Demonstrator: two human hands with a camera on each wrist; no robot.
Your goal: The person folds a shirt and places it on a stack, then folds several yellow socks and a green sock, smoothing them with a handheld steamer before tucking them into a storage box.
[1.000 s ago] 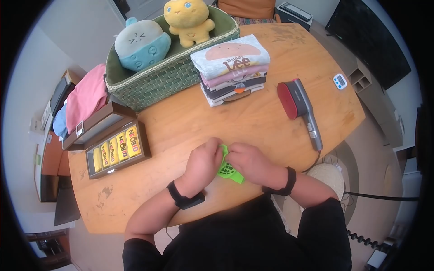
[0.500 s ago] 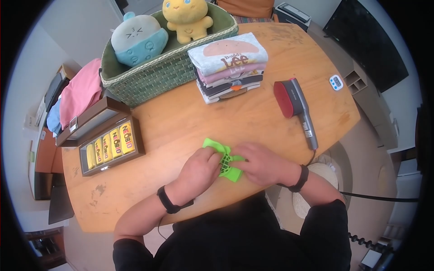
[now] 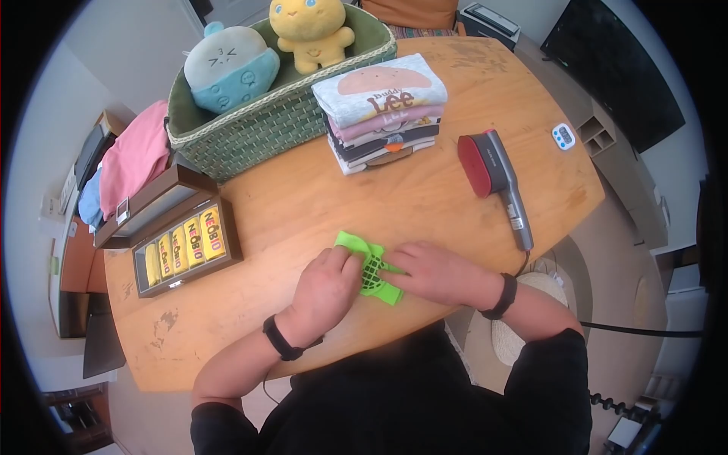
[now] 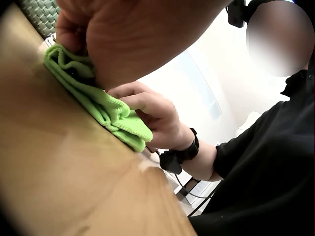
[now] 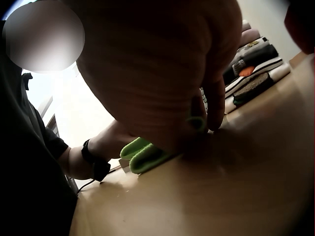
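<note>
Bright green fabric with a black grid pattern [image 3: 372, 276] lies folded near the table's front edge, low between both hands. The left hand [image 3: 324, 290] grips its left side with curled fingers; in the left wrist view that hand [image 4: 133, 42] is close up, the green fabric [image 4: 91, 96] bunched beneath its fingertips. From the other side, the right hand [image 3: 436, 274] pinches the fabric's right part, its fingers lying over the top. The right wrist view shows the right hand [image 5: 147, 73] covering most of the fabric [image 5: 147, 157], and its thumb is hidden.
A green woven basket [image 3: 258, 133] holds two plush toys. Beside it are a stack of folded shirts [image 3: 383, 114] and an open brown box [image 3: 231, 231] with yellow packets. A grey-and-red corded brush [image 3: 493, 171] and a small timer [image 3: 563, 136] lie to the right.
The green fabric has gone from bunched up between the fingers to spread wider and lower on the table. Both hands have moved a little apart, the left one leftward.
</note>
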